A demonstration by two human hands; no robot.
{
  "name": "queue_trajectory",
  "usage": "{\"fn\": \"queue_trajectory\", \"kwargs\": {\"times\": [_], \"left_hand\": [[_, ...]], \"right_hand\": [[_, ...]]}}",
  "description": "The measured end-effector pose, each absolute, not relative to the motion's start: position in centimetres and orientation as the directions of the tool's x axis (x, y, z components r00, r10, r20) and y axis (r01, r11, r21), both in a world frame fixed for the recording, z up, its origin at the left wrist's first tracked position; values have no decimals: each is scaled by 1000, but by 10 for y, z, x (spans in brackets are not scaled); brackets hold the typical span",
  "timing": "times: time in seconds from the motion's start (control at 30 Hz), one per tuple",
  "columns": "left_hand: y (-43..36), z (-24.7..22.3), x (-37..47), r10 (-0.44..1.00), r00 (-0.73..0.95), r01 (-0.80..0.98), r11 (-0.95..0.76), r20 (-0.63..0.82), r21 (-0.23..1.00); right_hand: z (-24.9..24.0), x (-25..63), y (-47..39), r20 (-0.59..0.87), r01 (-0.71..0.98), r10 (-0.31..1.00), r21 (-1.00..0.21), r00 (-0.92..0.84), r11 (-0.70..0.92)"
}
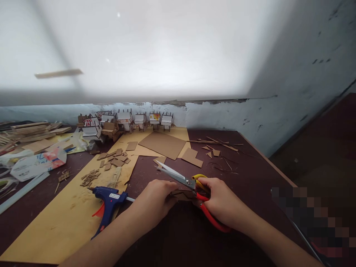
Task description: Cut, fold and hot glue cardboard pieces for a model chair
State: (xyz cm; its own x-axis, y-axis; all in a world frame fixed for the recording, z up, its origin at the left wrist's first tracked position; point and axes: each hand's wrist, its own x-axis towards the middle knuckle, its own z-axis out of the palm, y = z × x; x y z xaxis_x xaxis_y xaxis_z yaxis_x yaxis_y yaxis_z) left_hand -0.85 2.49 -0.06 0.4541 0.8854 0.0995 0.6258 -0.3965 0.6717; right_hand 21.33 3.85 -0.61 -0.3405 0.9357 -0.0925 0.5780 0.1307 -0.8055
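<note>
In my right hand [218, 198] is a pair of scissors [186, 180] with red and yellow handles. Its blades point to the far left and stand slightly apart. My left hand [158, 200] grips a small brown cardboard piece [182, 195], which lies just below the scissors' pivot. My left fingertips partly hide this piece. To the left of my left hand, a blue glue gun [108, 202] with a glue stick in its back rests on a yellow sheet [63, 218].
Several small cardboard chairs [140, 119] line the wall. Cut cardboard pieces [115, 159] and a large cardboard sheet [162, 144] lie ahead. Thin strips and scraps [214, 152] are at the right. Wood sticks [33, 129] pile up at the left. A pixelated patch covers the lower right.
</note>
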Motion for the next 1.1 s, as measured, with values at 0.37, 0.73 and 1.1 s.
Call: {"fn": "queue_trajectory", "kwargs": {"times": [0.37, 0.73, 1.1], "left_hand": [[26, 3, -5, 897, 435, 614, -354, 72, 705], [22, 4, -7, 964, 258, 474, -180, 59, 862], [15, 18, -1, 996, -18, 91, -89, 91, 992]], "right_hand": [[-6, 211, 37, -76, 598, 945, -789, -319, 138], [2, 212, 39, -114, 390, 910, -919, -398, 55], [9, 205, 27, -262, -128, 887, -935, -380, -331]]}}
